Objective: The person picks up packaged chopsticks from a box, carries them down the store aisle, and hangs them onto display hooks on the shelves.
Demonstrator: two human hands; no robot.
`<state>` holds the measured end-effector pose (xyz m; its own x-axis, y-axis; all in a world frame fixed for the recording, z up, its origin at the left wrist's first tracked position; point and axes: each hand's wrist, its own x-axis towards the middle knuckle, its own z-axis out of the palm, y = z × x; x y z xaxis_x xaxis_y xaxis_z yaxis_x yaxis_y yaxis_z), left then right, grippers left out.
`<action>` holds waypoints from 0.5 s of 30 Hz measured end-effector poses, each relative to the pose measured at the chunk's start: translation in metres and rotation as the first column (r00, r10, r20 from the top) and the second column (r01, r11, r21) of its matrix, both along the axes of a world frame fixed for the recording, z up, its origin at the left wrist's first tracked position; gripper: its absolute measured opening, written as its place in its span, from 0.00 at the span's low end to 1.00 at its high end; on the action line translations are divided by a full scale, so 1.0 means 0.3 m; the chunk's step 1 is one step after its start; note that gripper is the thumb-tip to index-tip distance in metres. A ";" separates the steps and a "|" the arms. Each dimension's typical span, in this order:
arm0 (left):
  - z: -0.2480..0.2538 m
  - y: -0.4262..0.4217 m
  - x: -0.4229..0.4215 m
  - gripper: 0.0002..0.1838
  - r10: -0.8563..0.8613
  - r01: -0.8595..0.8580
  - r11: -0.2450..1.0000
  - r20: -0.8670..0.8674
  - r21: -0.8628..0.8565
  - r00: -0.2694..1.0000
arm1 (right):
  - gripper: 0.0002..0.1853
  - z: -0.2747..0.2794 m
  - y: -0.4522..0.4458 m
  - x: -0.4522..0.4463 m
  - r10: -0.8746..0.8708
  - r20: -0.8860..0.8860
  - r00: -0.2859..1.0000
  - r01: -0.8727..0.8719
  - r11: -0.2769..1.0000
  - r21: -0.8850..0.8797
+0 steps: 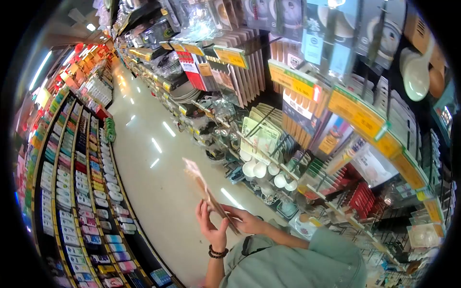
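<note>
A long, thin pack [204, 188], pinkish at its far end and brown along its length, is tilted over the aisle floor. My left hand [212, 225], with a dark beaded bracelet at the wrist, holds it from the left side. From the right, my right hand [246, 221] has its fingers against the lower part of the same pack. The pack's print is too blurred to read. Both hands are in front of my green-grey top.
Hanging kitchenware fills the rack on the right, with yellow price tags [357, 111], white spoons [259, 169] and chopstick packs [298, 117]. Shelves of packaged goods [77, 192] line the left. Between them runs a shiny floor [144, 149].
</note>
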<state>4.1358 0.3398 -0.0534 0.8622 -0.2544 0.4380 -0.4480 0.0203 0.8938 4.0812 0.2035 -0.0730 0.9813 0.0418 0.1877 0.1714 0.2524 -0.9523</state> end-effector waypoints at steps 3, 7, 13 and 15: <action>0.048 -0.115 0.145 0.38 0.040 -0.056 0.992 0.132 0.117 0.990 | 0.27 -0.011 -0.062 0.073 -0.092 -0.024 0.995 0.095 0.983 0.160; 0.097 -0.305 0.294 0.37 -0.016 -0.029 0.987 0.279 0.158 0.960 | 0.23 -0.062 -0.145 0.151 -0.331 -0.059 0.942 0.336 0.932 0.137; 0.184 -0.537 0.435 0.39 -0.128 0.083 0.990 0.511 0.111 0.850 | 0.23 -0.084 -0.221 0.229 -0.538 -0.281 0.795 0.605 0.664 0.439; 0.189 -0.591 0.477 0.40 -0.132 0.114 0.991 0.567 0.067 0.813 | 0.24 -0.050 -0.241 0.259 -0.610 -0.228 0.758 0.640 0.632 0.437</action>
